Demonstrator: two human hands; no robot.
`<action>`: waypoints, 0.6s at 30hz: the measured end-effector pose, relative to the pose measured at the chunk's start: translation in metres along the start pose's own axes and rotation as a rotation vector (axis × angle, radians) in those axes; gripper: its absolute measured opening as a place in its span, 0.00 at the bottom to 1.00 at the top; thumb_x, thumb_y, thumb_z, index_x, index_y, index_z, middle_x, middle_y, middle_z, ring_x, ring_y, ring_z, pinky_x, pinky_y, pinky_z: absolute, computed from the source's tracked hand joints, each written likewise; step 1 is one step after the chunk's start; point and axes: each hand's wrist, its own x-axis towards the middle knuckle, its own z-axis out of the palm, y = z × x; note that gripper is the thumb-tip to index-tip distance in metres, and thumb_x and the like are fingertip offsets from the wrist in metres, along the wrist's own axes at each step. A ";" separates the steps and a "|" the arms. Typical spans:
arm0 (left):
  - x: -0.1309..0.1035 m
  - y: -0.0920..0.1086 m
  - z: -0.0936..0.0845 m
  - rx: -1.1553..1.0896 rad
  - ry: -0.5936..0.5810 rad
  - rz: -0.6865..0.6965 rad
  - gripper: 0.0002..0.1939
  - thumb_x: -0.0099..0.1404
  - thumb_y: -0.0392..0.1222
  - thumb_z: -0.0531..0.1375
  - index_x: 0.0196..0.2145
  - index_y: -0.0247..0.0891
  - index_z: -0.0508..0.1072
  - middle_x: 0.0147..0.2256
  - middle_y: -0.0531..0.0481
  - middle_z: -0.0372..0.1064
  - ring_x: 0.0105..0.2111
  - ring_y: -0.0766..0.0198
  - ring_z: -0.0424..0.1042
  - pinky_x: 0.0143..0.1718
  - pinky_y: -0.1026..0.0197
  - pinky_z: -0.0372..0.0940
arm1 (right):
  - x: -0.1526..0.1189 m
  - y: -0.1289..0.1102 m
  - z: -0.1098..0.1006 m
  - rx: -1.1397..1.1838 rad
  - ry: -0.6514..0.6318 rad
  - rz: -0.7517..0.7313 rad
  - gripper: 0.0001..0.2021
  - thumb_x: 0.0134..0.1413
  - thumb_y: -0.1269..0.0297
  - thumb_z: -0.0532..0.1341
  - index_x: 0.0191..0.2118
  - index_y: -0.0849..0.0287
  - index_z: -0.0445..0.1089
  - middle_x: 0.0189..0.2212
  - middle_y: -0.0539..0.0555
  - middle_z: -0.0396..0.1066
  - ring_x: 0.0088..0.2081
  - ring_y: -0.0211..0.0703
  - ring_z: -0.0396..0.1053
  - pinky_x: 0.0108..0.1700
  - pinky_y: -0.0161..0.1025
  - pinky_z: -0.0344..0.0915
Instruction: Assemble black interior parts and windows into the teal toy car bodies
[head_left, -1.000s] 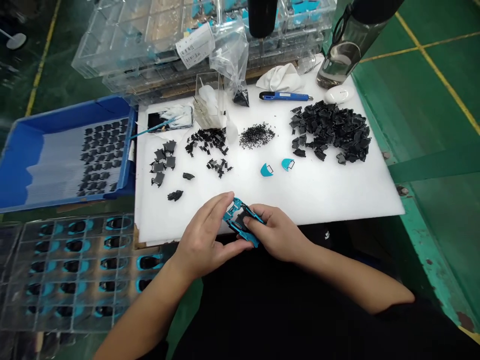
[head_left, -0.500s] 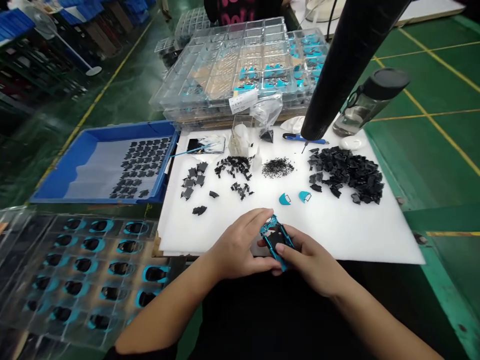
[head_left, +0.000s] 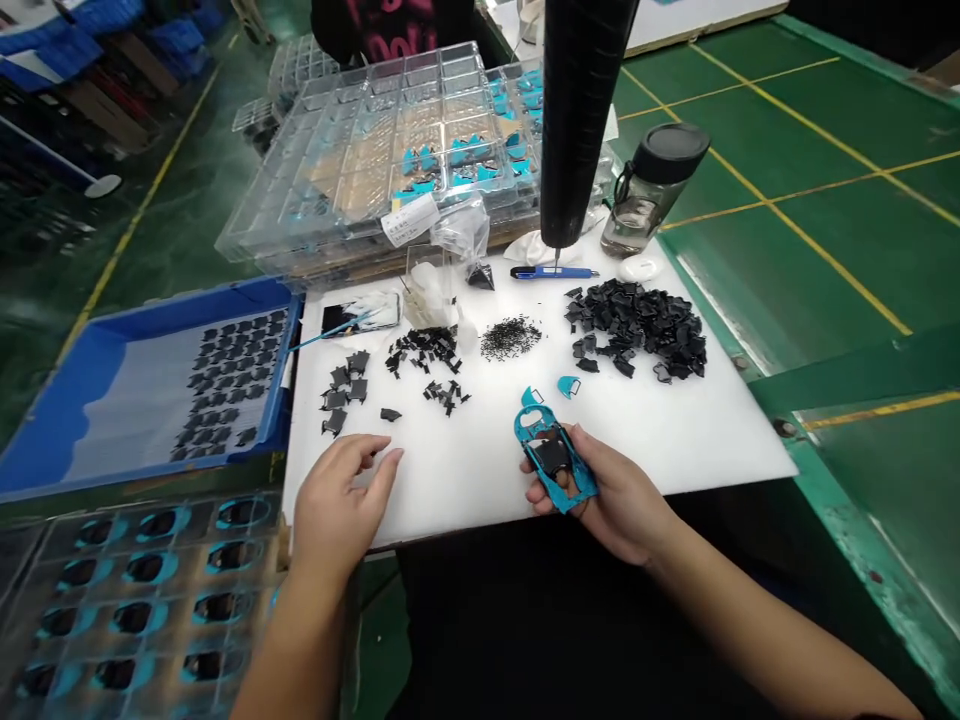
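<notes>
My right hand (head_left: 626,500) grips a turquoise plastic housing (head_left: 582,478) by its right side and underside, tilted over the front of the white board. A dark insert (head_left: 553,452) sits within the housing's frame. My left hand (head_left: 341,500) holds nothing; its thumb and forefinger are apart above the board's left front. Just beyond those fingertips lies a single small black piece (head_left: 391,414), untouched. Farther left is a loose group of black plates (head_left: 345,385). Two small turquoise caps lie beyond the housing, one of them (head_left: 568,386) fully in sight.
Small black parts (head_left: 424,348), tiny dark bits (head_left: 511,338) and a big heap of black pieces (head_left: 645,325) cover the board (head_left: 480,480). A black screwdriver (head_left: 577,130) hangs above a blue cutter (head_left: 544,272). Beyond stand a bottle (head_left: 637,215) and clear trays (head_left: 300,225); left, a blue bin (head_left: 274,425).
My left hand has let go of the turquoise housing and moved left to the black piece. My right hand keeps the housing, now turned more face-up. The view has swung rightward.
</notes>
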 end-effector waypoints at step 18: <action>0.039 0.013 0.012 -0.011 -0.493 0.142 0.14 0.71 0.46 0.55 0.46 0.40 0.78 0.38 0.46 0.75 0.40 0.56 0.74 0.42 0.55 0.69 | 0.007 0.005 0.014 0.016 0.017 0.011 0.16 0.66 0.54 0.57 0.40 0.62 0.75 0.38 0.59 0.78 0.28 0.44 0.77 0.32 0.39 0.75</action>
